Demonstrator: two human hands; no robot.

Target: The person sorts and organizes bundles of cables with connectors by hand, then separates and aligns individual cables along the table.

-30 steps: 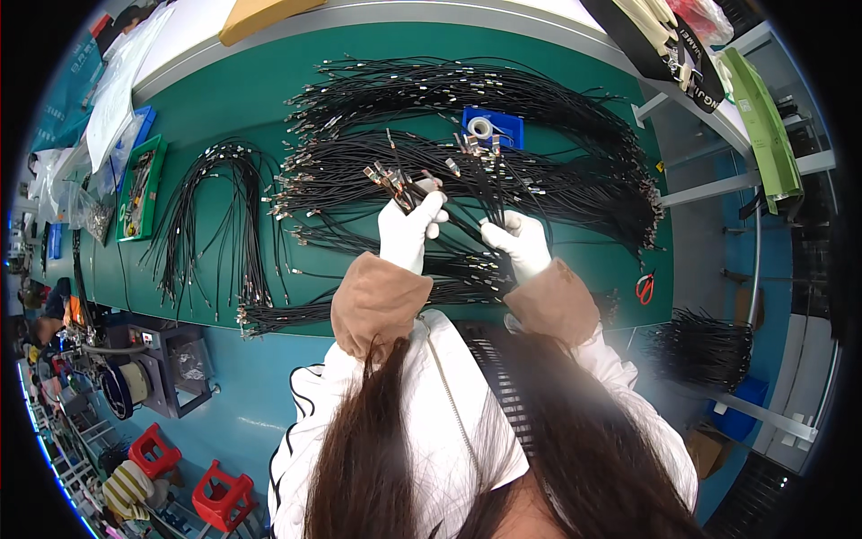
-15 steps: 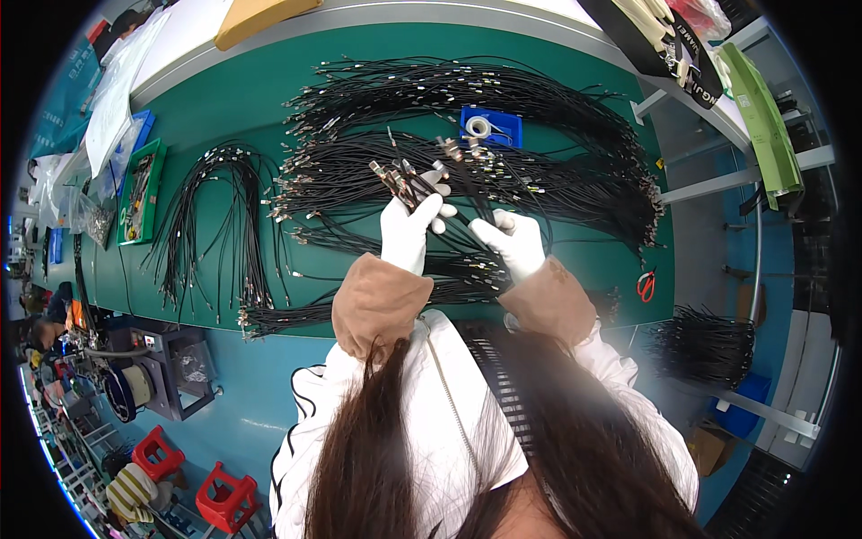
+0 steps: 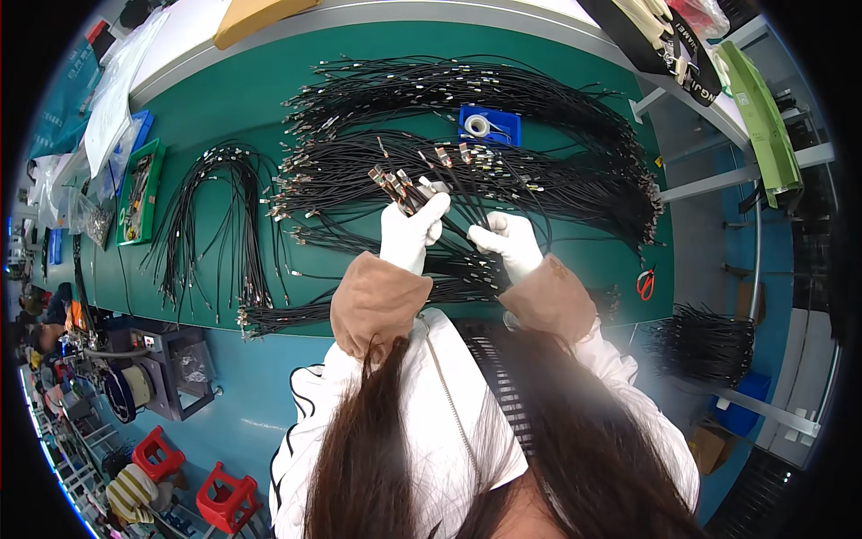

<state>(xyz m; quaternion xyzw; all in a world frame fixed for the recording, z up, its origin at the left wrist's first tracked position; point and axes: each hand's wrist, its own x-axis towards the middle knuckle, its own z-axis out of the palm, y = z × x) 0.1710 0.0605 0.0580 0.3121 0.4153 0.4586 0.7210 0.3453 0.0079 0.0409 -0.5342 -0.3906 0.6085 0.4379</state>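
Both hands wear white gloves and work above the middle of a green table. My left hand (image 3: 413,226) is closed around a bunch of black cables (image 3: 392,187), whose metal connector ends stick out past the fingers toward the far left. A little to its right, my right hand (image 3: 508,242) pinches black cables (image 3: 469,205) between thumb and fingers. Their connector ends (image 3: 444,157) stand up beyond the hands, over the pile. How many cables each hand holds is hidden by the gloves. Beneath and behind lie thick bundles of similar black cables (image 3: 359,148).
A blue tray (image 3: 507,128) holding a white tape roll (image 3: 478,126) sits among the bundles. Further left are a looped cable bundle (image 3: 215,171) and a green bin (image 3: 139,193). Red-handled scissors (image 3: 646,285) lie at the right. Another cable stack (image 3: 705,346) rests beyond the table's right edge.
The connector ends held by my right hand have swung and spread slightly. My right fingers have shifted a little to the left, while my left hand stays almost in place on its bunch.
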